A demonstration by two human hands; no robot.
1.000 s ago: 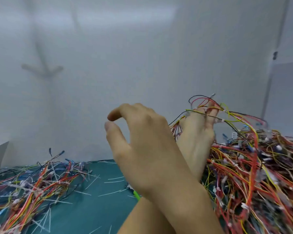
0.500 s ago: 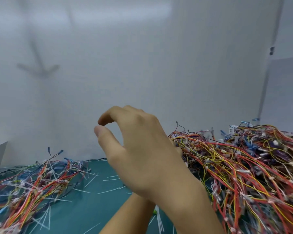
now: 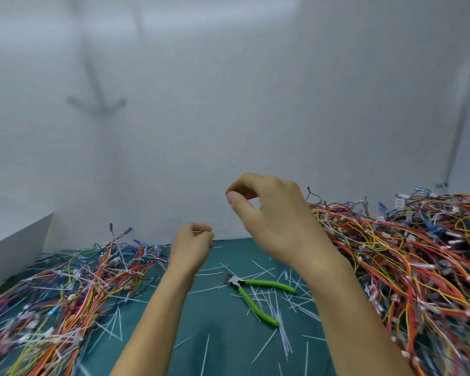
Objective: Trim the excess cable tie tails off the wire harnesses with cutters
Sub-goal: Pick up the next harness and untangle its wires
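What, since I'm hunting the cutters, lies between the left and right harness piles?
In the head view, the green-handled cutters and scattered cut tie tails lie on the teal mat between the left pile and right pile.

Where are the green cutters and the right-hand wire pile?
green cutters [image 3: 269,284]: head view, on the far handle.
right wire pile [image 3: 407,267]: head view, middle of the heap.

left hand withdrawn leftward, cutters uncovered
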